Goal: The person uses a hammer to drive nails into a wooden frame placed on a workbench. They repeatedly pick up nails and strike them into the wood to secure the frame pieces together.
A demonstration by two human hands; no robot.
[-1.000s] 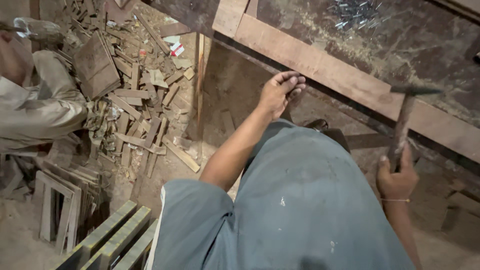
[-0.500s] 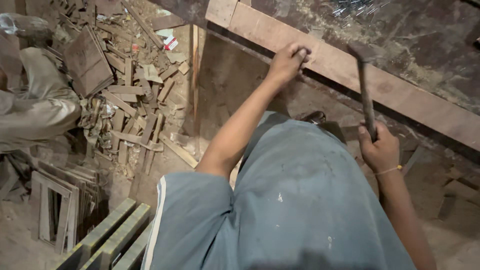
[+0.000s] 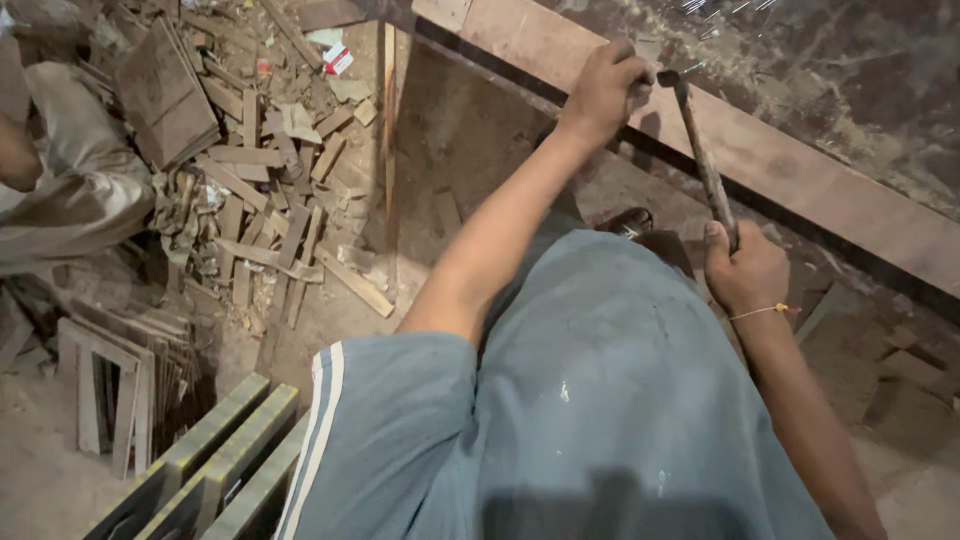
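My left hand (image 3: 607, 88) rests with curled fingers on a long reddish wooden plank (image 3: 800, 175) that lies along the edge of a dusty workbench (image 3: 860, 70); whatever it pinches is too small to see. My right hand (image 3: 745, 268) grips the wooden handle of a hammer (image 3: 700, 150). The hammer's head sits just right of my left fingers, at the plank's surface. My grey shirt fills the lower middle of the view.
A heap of wood offcuts (image 3: 260, 170) covers the floor at left. Another person in pale clothes (image 3: 60, 190) crouches at the far left. Small wooden frames (image 3: 110, 390) and yellow-edged panels (image 3: 210, 470) lie at lower left. Loose nails (image 3: 730, 6) lie on the bench.
My left hand rose from below the bench onto the plank and closed. The hammer swung from the right, over the plank, down beside my left fingers.
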